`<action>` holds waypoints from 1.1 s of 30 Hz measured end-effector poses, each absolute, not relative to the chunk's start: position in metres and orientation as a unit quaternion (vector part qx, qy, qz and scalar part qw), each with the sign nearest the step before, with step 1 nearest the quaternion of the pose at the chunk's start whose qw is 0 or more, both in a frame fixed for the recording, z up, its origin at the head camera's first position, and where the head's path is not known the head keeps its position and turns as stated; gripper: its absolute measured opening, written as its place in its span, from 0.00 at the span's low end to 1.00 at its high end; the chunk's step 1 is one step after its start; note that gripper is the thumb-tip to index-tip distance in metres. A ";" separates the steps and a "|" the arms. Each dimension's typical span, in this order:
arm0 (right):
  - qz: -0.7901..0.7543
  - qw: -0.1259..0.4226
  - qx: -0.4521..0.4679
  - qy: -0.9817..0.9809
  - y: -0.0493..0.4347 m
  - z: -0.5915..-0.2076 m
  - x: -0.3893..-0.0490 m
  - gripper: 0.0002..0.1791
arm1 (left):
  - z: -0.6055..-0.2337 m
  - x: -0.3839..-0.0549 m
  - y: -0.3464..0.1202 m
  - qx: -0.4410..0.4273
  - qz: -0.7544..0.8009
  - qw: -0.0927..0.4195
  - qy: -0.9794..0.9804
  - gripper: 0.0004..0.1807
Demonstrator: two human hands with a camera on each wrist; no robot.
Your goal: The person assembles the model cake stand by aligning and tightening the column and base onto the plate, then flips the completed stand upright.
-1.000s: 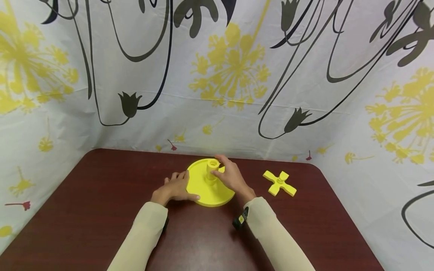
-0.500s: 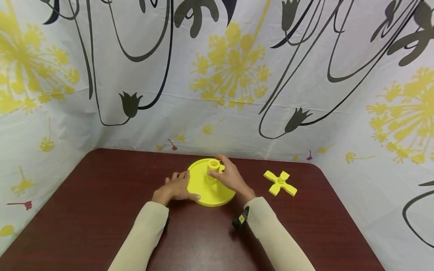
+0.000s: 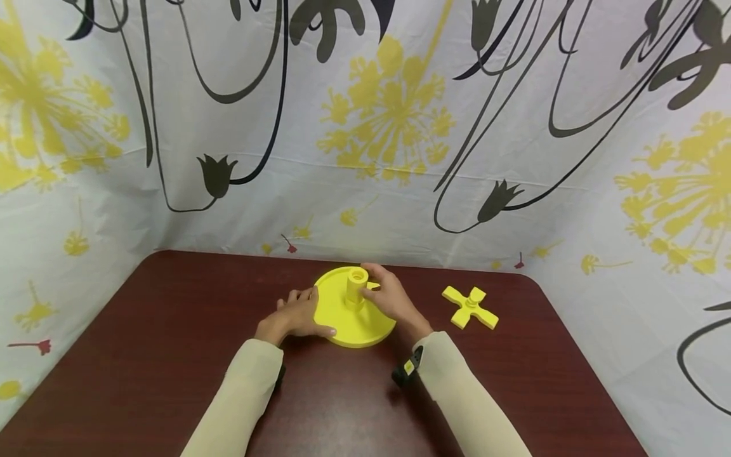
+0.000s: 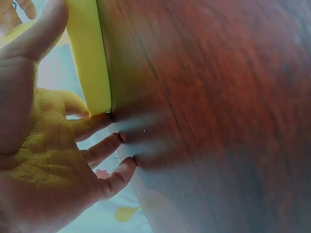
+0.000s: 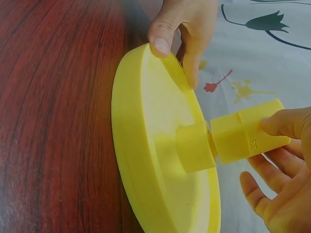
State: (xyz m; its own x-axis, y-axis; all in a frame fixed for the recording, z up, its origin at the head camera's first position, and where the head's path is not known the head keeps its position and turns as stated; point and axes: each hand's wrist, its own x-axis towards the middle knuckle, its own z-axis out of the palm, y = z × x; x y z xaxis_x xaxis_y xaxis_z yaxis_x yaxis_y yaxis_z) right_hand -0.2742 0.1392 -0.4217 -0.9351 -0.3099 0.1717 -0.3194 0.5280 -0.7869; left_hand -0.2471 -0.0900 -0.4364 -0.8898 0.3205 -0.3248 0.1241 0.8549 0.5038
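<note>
A round yellow plate [image 3: 334, 311] with a raised rim lies on the table. My left hand [image 3: 296, 316] holds its left side, thumb at the near edge and fingers spread round the rim; in the left wrist view several fingertips [image 4: 127, 162] rest on the tabletop. From the plate's middle rises a short yellow stub [image 5: 193, 148]. My right hand [image 3: 394, 301] pinches a yellow cylinder [image 5: 233, 137], marked 33 and hollow at its top, between thumb and fingers. Its lower end meets the stub's top, with a narrow gap along the joint in the right wrist view.
A yellow four-armed cross piece [image 3: 471, 307] with a central knob lies on the dark red-brown table [image 3: 171, 355], right of the plate. A white sheet [image 3: 274, 222] with printed flowers hangs close behind the table and along its sides.
My right thumb first slides left across the cylinder's front, then back right, and the cylinder now shows more of its side. The left hand, plate and cross piece stay put.
</note>
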 end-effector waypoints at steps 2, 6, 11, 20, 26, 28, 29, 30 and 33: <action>0.449 0.007 0.175 -0.876 0.139 -0.421 -0.273 0.30 | -0.437 -0.247 -0.090 0.117 0.240 0.203 0.942 0.61; 0.439 0.014 0.168 -0.883 0.137 -0.422 -0.273 0.31 | -0.436 -0.246 -0.090 0.114 0.243 0.204 0.941 0.61; 0.427 0.019 0.152 -0.891 0.135 -0.424 -0.272 0.33 | -0.436 -0.246 -0.090 0.115 0.241 0.204 0.942 0.62; 0.414 0.037 0.139 -0.899 0.131 -0.427 -0.271 0.33 | -0.435 -0.246 -0.088 0.115 0.239 0.204 0.942 0.62; 0.407 0.026 0.145 -0.901 0.133 -0.427 -0.271 0.37 | -0.436 -0.247 -0.087 0.119 0.239 0.203 0.942 0.61; 0.425 0.012 0.158 -0.891 0.134 -0.426 -0.271 0.38 | -0.436 -0.247 -0.088 0.119 0.239 0.203 0.942 0.62; 0.435 0.007 0.167 -0.885 0.135 -0.425 -0.272 0.38 | -0.437 -0.247 -0.088 0.120 0.237 0.203 0.942 0.62; 0.443 0.001 0.175 -0.879 0.135 -0.424 -0.272 0.37 | -0.436 -0.247 -0.088 0.120 0.236 0.203 0.943 0.62; 0.459 -0.003 0.195 -0.867 0.136 -0.423 -0.273 0.34 | -0.436 -0.248 -0.089 0.120 0.234 0.204 0.943 0.62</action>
State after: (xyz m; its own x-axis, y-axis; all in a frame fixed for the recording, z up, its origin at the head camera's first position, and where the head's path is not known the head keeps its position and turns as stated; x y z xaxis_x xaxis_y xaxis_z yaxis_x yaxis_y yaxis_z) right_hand -0.2735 0.1364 -0.4228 -0.9238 -0.3412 0.1735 -0.3350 0.5017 -0.7975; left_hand -0.2478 -0.0889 -0.4360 -0.8883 0.3213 -0.3283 0.1307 0.8619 0.4900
